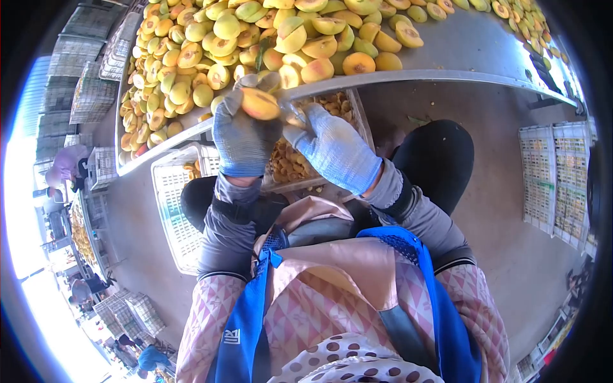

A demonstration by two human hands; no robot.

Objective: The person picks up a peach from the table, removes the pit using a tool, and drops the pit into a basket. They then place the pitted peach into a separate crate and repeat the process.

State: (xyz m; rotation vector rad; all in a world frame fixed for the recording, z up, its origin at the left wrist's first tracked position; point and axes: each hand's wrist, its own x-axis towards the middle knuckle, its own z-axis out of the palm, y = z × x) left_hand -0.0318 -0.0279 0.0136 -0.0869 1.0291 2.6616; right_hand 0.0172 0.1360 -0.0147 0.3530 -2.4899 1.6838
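Note:
My left hand (246, 137), in a grey-blue knit glove, holds a yellow-orange halved fruit (260, 104) between thumb and fingers. Close to its right, my right hand (338, 147) wears a similar glove with its fingers wrapped round something blurred, too smeared to make out. Both hands are just in front of the metal table's rim (415, 75). Piled on that table are many halved yellow fruits (306, 45), some cut side up. Beneath the hands stands a crate (362, 121) holding small brownish-orange pieces (290, 163).
A white plastic crate (179, 210) stands on the floor at the left. More crates (554, 179) are at the right, with stacked crates (96, 96) at the far left. People (67, 167) are at the left edge. My knees flank the crate of pieces.

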